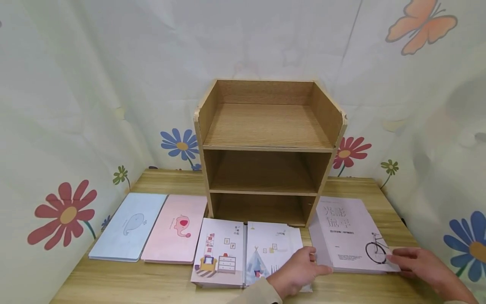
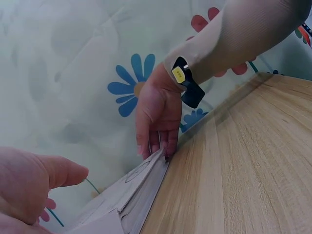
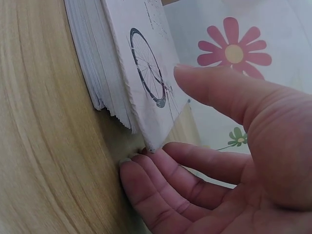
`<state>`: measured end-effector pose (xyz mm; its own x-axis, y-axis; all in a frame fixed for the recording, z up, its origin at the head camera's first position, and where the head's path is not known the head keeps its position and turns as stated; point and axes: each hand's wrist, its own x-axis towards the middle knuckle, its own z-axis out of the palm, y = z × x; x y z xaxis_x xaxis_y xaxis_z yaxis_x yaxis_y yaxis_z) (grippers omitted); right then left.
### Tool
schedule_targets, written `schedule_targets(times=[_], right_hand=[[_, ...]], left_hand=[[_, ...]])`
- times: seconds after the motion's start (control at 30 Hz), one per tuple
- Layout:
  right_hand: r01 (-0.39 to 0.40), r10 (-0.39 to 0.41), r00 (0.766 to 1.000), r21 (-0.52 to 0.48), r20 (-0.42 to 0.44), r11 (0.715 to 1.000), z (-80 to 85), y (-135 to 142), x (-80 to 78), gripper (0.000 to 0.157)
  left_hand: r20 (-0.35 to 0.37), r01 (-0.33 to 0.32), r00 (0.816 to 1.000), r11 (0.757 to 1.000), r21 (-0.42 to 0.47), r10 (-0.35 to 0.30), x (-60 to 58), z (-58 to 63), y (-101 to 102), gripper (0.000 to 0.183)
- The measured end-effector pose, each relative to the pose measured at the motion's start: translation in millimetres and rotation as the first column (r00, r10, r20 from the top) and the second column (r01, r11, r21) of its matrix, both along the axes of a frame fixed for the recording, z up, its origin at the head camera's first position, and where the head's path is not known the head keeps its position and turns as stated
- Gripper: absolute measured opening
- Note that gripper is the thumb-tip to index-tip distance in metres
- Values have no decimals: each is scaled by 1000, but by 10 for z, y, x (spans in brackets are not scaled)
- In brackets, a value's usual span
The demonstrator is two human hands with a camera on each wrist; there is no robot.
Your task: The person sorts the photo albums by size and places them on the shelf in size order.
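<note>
A: How are the hands placed?
B: The right hand point(image 1: 426, 267) is opened, thumb above and fingers low at the near right corner of the bicycle-cover book point(image 1: 349, 238), presumably for support from beneath. The left hand point(image 1: 296, 271) is relaxed, thumb extended; contact with the spine cannot be told.
A: What stands in the way?
B: Leftward, white illustrated books point(image 1: 218, 251) are met; beyond, a pink notebook point(image 1: 177, 232), a blue notebook point(image 1: 129, 228) and, left of the book, the wooden shelf point(image 1: 267, 126).

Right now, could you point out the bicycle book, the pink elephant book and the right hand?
Bicycle book point(image 1: 353, 237): head view, middle of its cover.
Pink elephant book point(image 1: 174, 230): head view, middle of its cover.
Right hand point(image 1: 423, 264): head view, back of the hand.
</note>
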<state>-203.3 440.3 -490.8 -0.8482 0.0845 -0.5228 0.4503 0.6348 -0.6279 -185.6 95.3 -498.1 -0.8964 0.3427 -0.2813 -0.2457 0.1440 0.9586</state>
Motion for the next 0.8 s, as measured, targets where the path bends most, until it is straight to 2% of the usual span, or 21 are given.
schedule_targets(times=[0.2, 0.47, 0.6, 0.7, 0.8], right_hand=[[19, -19, 1000, -24, 6, 1000, -18, -26, -17, 84], [-15, 15, 1000, -14, -1, 1000, -51, -49, -54, 73], [-4, 3, 1000, -36, -18, 999, -60, -69, -58, 67], [20, -21, 999, -58, -23, 998, -62, -93, -55, 62], [36, -37, 999, -61, -16, 998, -66, -121, -51, 58]], left_hand=[[-8, 1, 1000, 1000, 31, -1, -18, -12, -2, 52], [26, 5, 1000, 993, 116, -8, -53, -32, 18, 40], [49, -5, 999, 989, 145, -3, -72, -50, 22, 44], [79, -35, 997, 987, 158, 23, -71, -52, 28, 51], [100, -54, 994, 984, 171, 37, -73, -50, 41, 49]])
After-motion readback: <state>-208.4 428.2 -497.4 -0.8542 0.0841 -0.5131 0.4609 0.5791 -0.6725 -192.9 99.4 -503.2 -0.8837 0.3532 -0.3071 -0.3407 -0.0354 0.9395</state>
